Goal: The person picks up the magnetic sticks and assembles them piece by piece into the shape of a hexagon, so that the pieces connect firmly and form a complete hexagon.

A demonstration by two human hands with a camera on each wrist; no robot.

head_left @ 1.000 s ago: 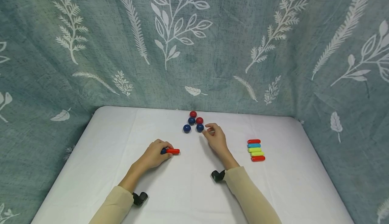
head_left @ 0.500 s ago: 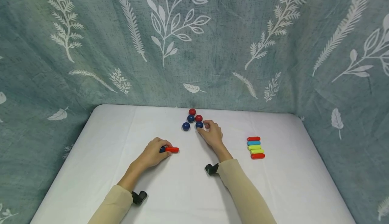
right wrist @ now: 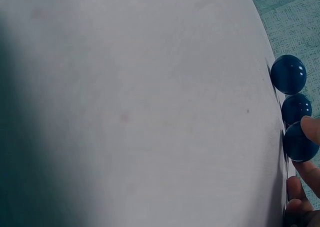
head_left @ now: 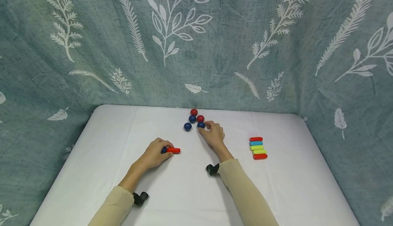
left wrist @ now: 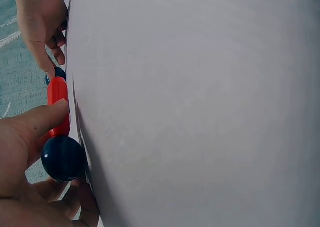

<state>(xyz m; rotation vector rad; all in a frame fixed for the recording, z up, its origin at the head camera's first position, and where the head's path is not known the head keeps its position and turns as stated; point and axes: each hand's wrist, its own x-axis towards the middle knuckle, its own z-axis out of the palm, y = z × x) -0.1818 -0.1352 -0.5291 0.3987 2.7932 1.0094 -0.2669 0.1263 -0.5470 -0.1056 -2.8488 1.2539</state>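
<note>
My left hand (head_left: 156, 153) grips a short red rod (head_left: 174, 150), its thumb lying along the rod in the left wrist view. A dark blue ball (left wrist: 63, 158) sits right at the rod's near end, between the thumb and the curled fingers. Farther back, my right hand (head_left: 214, 133) pinches another dark blue ball (head_left: 201, 125) between thumb and fingers. In the right wrist view the thumb lies on that ball (right wrist: 301, 142). Close by are two more blue balls, one at the left (head_left: 187, 126) and one behind (head_left: 192, 119), plus two red balls (head_left: 200, 118).
Several short rods lie stacked in a column on the right: a red rod (head_left: 256, 139), a blue rod (head_left: 256, 143), yellow-green rods (head_left: 256, 147) and another red rod (head_left: 260, 156). The white-covered table (head_left: 294, 185) ends at a green leaf-patterned curtain (head_left: 227, 65).
My right hand has moved slightly left and its fingers have come onto the front right blue ball. The left hand keeps its hold on the red rod. The head view has shifted a little.
</note>
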